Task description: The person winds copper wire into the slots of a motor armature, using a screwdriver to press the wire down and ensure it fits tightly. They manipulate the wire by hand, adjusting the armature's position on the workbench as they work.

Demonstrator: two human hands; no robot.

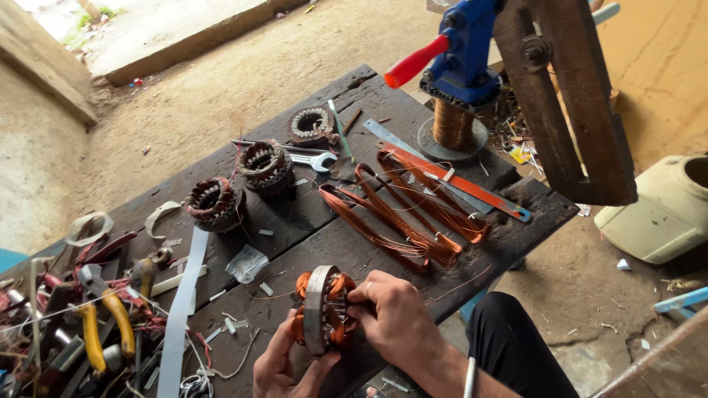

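A motor stator (322, 308) with a grey steel core and orange copper windings stands on edge at the near side of the dark wooden bench (310, 221). My left hand (279, 366) cups it from below and behind. My right hand (389, 315) grips its right side, fingers pressed on the copper winding. A ring shows on one finger of the right hand.
Loose copper wire coils (402, 214) lie mid-bench beside an orange strip (457, 183). Three other stators (215, 203) (265, 166) (311, 125), a spanner (316, 160), yellow-handled pliers (103, 324) and scraps lie around. A blue winding machine (461, 59) with copper spool stands at the far end; a white container (656, 214) sits on the ground.
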